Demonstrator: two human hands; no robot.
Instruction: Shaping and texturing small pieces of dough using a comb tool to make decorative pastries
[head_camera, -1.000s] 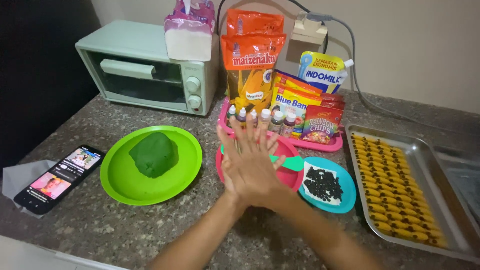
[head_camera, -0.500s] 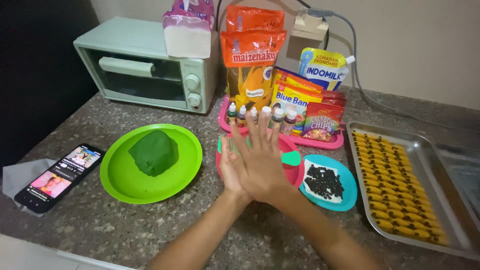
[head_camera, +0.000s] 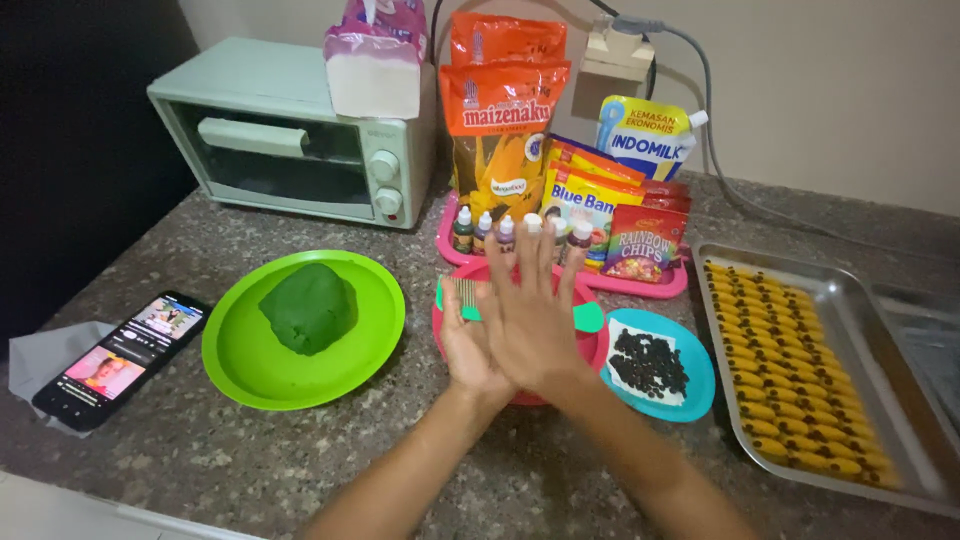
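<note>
The right hand (head_camera: 535, 310) lay flat over the left hand (head_camera: 465, 345), palms pressed together with fingers spread and straight; whether anything sat between them could not be told. They hovered over a red round plastic bowl (head_camera: 590, 350) near the worktop's middle. A matte, lumpy mound of dark green dough (head_camera: 308, 308) sat whole on a glossy lime-green plastic plate (head_camera: 300, 330) toward the front-left edge. Along the right edge, a shiny metal baking tray (head_camera: 860, 300) already held rows of small yellow shaped pieces (head_camera: 780, 370), nearly filling it. A turquoise saucer (head_camera: 700, 375) of black chips lay between.
</note>
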